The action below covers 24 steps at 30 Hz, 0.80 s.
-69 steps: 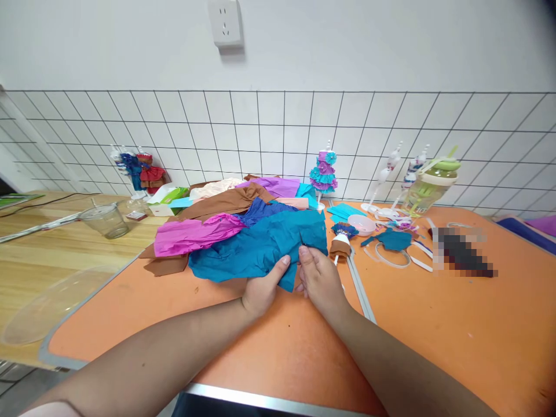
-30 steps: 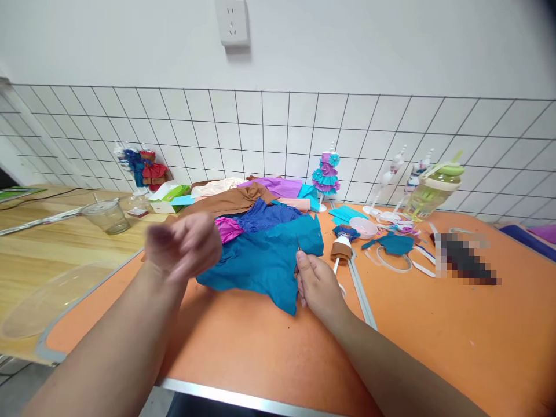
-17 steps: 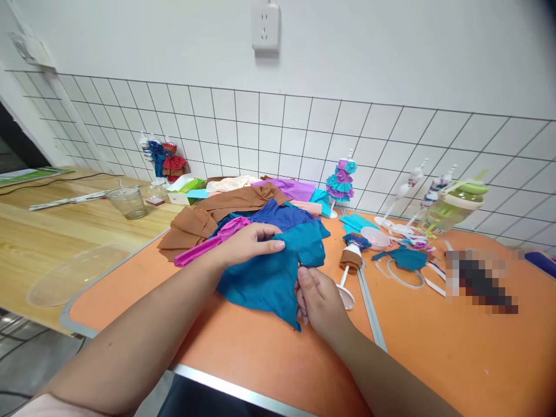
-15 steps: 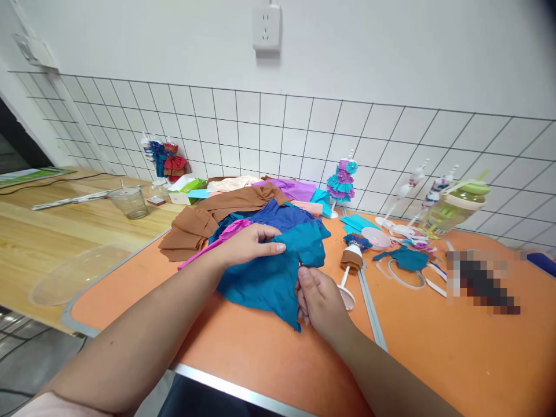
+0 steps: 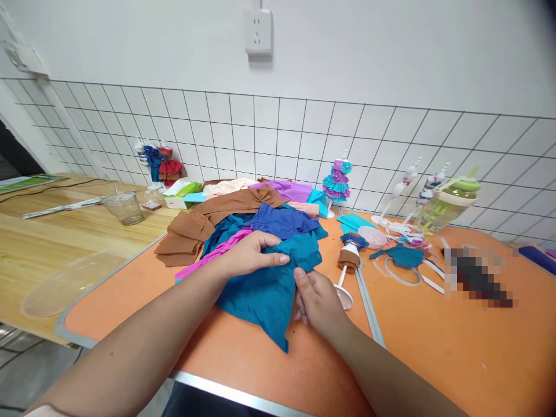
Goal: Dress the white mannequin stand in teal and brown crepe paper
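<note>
A wrinkled teal sheet (image 5: 258, 301) hangs between my two hands over the orange table, its lower corner pointing toward me. My left hand (image 5: 254, 255) pinches its upper part between thumb and fingers. Close by on the right, my right hand (image 5: 317, 298) grips the sheet's right edge, thumb on top and the other fingers curled beneath. Behind them lies a pile of crumpled sheets: blue (image 5: 282, 221), brown (image 5: 185, 237), magenta (image 5: 217, 252) and purple (image 5: 286, 190). A small white stand (image 5: 344, 296) with a brown wrap is just right of my right hand.
A purple and turquoise ruffled figure (image 5: 337, 184) stands at the back. Rightward are a pink dish (image 5: 372, 237), a teal scrap (image 5: 405, 255), a tape ring (image 5: 403, 278) and a green-lidded bottle (image 5: 447, 205). A glass (image 5: 124, 209) sits on the wooden table (image 5: 65, 231) at left.
The teal sheet's lower corner has swung down and slightly left. The gap in the sheet between my hands no longer shows. My hands stay close together, and the view has shifted slightly.
</note>
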Each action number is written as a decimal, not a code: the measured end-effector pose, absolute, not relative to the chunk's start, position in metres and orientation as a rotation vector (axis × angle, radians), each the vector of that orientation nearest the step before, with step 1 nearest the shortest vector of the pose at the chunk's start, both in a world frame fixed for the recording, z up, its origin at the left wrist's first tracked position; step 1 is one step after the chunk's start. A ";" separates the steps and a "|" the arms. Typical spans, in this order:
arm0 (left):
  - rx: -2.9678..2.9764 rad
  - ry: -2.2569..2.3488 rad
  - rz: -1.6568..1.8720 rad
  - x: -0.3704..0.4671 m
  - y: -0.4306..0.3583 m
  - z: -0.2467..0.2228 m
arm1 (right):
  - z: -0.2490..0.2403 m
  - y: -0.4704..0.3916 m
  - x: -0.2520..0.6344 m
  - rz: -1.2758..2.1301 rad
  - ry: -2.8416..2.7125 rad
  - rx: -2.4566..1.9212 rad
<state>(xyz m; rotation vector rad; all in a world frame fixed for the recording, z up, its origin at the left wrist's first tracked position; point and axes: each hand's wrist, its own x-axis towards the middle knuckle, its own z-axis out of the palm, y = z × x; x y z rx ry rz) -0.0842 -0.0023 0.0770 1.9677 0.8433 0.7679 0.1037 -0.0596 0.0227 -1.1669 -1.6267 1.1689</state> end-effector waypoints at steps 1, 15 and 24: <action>1.970 0.842 0.756 -0.083 -0.003 0.077 | 0.022 -0.059 0.104 1.163 -1.632 -1.171; 1.789 0.842 0.850 -0.082 -0.001 0.073 | 0.023 -0.054 0.108 1.240 -1.606 -1.170; 1.702 0.871 0.980 -0.081 0.001 0.067 | 0.021 -0.056 0.108 1.307 -1.612 -1.127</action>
